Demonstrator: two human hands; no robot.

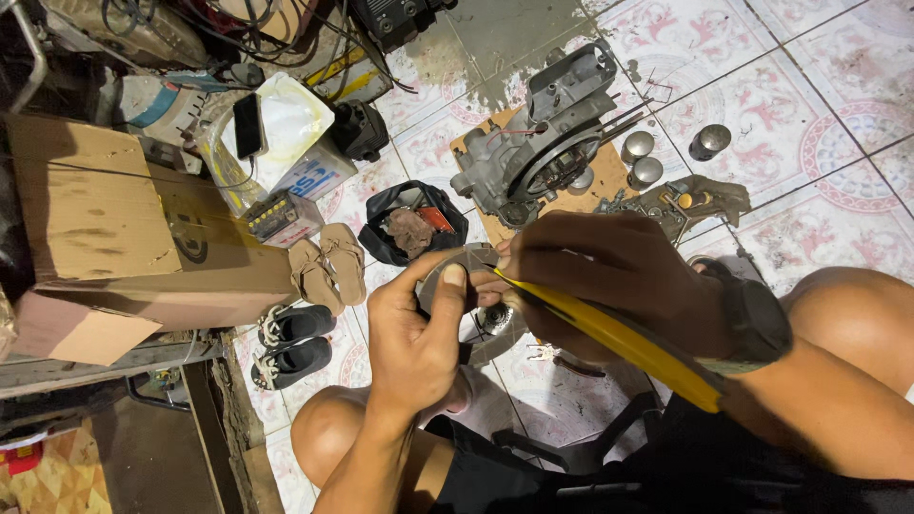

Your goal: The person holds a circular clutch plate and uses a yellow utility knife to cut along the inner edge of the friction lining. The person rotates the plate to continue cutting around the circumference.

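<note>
The left hand (414, 328) grips a round grey metal disc part (473, 303) above the tiled floor (809, 124); the right hand (609, 281) clamps yellow-handled pliers (619, 338) against it. Work appears midway: the grey engine casing (543, 143) lies dismantled beyond.

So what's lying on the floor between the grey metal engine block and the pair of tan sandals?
In the head view, an open black plastic bag with crumpled rags inside lies between the grey engine block and the tan sandals.
</note>
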